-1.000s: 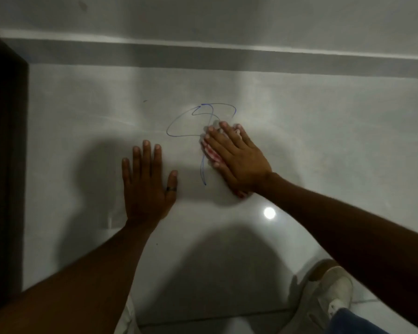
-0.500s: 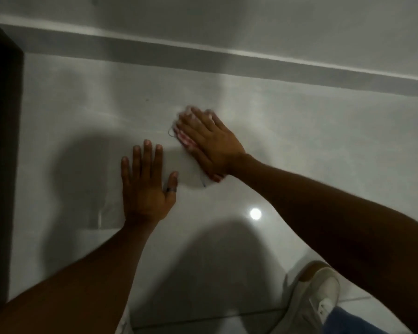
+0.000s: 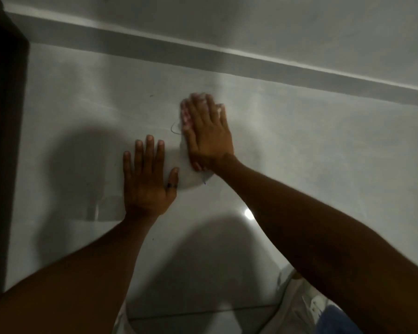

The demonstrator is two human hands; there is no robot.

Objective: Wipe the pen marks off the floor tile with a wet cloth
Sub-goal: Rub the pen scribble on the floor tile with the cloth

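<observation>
My right hand (image 3: 209,133) lies flat on the glossy white floor tile (image 3: 311,153), pressing a pink and white cloth (image 3: 185,116) whose edge shows along the left side of my fingers. A short blue pen mark (image 3: 175,128) curves out just left of the cloth, and a small stroke of pen mark (image 3: 204,180) shows below my wrist. My left hand (image 3: 149,179) rests palm down with fingers spread, a little below and left of the right hand, holding nothing. A dark ring sits on its thumb.
A grey skirting strip (image 3: 251,61) and white wall run across the top. A dark door frame (image 3: 0,141) stands along the left edge. My white shoe (image 3: 309,307) is at the bottom right. A lamp glare (image 3: 248,214) reflects off the tile.
My right hand slid the cloth left over the scribble, then up and right. Most of the blue loops seen a second ago are gone or covered. The left hand stayed put.
</observation>
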